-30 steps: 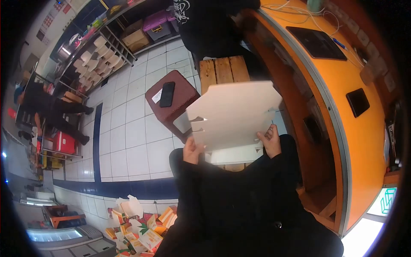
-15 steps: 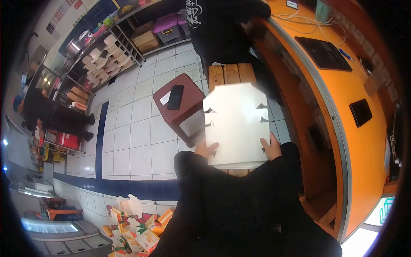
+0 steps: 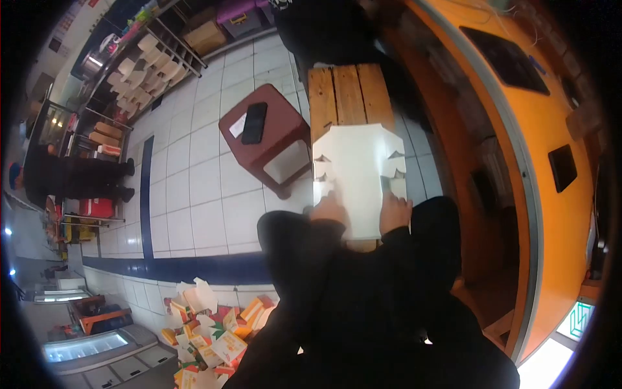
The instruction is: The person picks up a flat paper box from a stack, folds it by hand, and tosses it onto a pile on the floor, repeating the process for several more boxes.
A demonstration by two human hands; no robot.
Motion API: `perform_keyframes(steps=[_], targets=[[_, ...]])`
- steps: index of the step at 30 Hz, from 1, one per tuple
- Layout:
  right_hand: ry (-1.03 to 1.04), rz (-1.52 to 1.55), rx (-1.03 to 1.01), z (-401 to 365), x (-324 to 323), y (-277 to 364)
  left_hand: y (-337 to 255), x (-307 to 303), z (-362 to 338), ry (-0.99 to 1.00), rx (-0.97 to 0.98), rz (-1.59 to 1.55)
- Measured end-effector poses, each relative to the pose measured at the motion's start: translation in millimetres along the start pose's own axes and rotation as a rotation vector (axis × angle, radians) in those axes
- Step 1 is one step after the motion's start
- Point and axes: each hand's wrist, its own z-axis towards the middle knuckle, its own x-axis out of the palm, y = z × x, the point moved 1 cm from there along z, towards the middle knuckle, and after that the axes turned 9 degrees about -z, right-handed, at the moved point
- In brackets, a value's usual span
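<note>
Lowered since the earlier frame, the white carton blank (image 3: 356, 175) is laid flat on the wooden bench (image 3: 343, 94), its near edge pressed under the left hand (image 3: 328, 209) and right hand (image 3: 394, 211), each grip spread flat. Flattening seems in hand; next, the notched flaps just beyond each grip would need lifting.

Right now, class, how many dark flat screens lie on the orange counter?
2. A larger dark screen lies at the far end of the orange counter; a smaller dark screen lies nearer the person. More may be hidden past the dark frame edge.
</note>
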Motion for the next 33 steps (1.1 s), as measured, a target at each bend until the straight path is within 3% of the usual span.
perform_keyframes(steps=[4,6,7,9,10,12,13,14,15,16,18,19,20,22,23,24,25,26,28,29,30,31,32,33], targets=[[0.002,-0.149,-0.09,-2,27,17,-8,47,0,-0.052,-0.003,0.303],[0.195,-0.243,-0.082,4,26,20,-7,54,9,0.007,-0.086,0.294],[0.22,-0.144,-0.076,6,28,15,-7,44,10,-0.012,-0.079,0.29],[0.175,-0.027,-0.003,5,9,0,5,15,6,0.049,0.008,0.051],[0.156,0.097,0.066,9,-3,-8,21,6,13,0.19,-0.12,-0.142],[0.398,0.276,0.2,18,-17,-25,45,0,2,0.025,-0.082,-0.352],[0.279,0.487,0.273,14,-14,-33,49,-8,-1,0.029,-0.082,-0.35],[0.157,0.696,0.347,9,-8,-43,53,-15,-5,0.066,-0.128,-0.615],[0.228,0.755,0.309,9,14,-54,54,-20,-11,0.103,-0.18,-0.883],[0.235,0.752,0.31,7,13,-59,59,-16,-16,0.108,-0.187,-0.884],[0.447,1.065,0.328,8,5,-65,76,3,-23,0.067,-0.002,-1.167],[0.448,1.064,0.323,4,-2,-67,84,18,-30,0.039,-0.246,-1.339],[0.514,1.22,0.372,-5,-8,-67,96,35,-34,0.033,-0.245,-1.34],[0.585,1.371,0.416,-22,-9,-66,117,64,-41,0.08,-0.47,-1.386],[0.609,1.477,0.64,-31,-1,-65,101,48,-43,0.075,-0.475,-1.39],[0.63,1.572,0.872,-38,9,-67,86,33,-45,0.115,-0.615,-1.548],[0.642,1.567,0.871,-39,14,-69,74,22,-47,0.155,-0.761,-1.7],[0.751,1.511,0.875,-39,19,-72,72,24,-49,0.148,-0.775,-1.698],[0.864,1.453,0.879,-42,12,-67,70,29,-52,0.276,-0.75,-1.41],[0.79,1.233,0.765,-38,-11,-61,71,32,-52,0.275,-0.751,-1.408],[0.71,1.014,0.652,-35,-24,-56,73,36,-51,0.301,-0.682,-1.211],[0.712,1.012,0.654,-40,-17,-52,73,41,-51,0.326,-0.612,-1.014],[0.477,0.686,0.474,-48,-11,-47,69,41,-52,0.35,-0.542,-0.819],[0.246,0.362,0.289,-54,-6,-44,64,42,-56,0.354,-0.548,-0.82]])
